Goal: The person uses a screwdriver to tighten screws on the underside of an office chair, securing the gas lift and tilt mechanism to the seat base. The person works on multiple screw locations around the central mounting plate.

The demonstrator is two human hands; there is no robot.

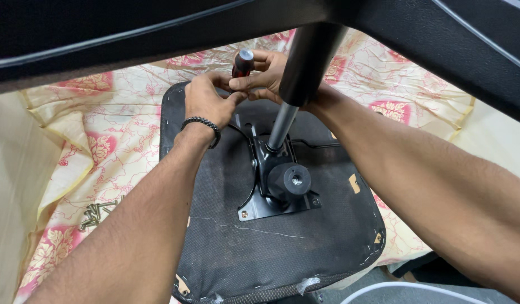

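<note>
You have no boxes, packs, labels, signs or screens here to look at in this view.

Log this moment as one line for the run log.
left hand: steadies screwdriver tip | right hand: grips screwdriver handle | under: upturned chair seat, metal plate | loose screws on cloth
</note>
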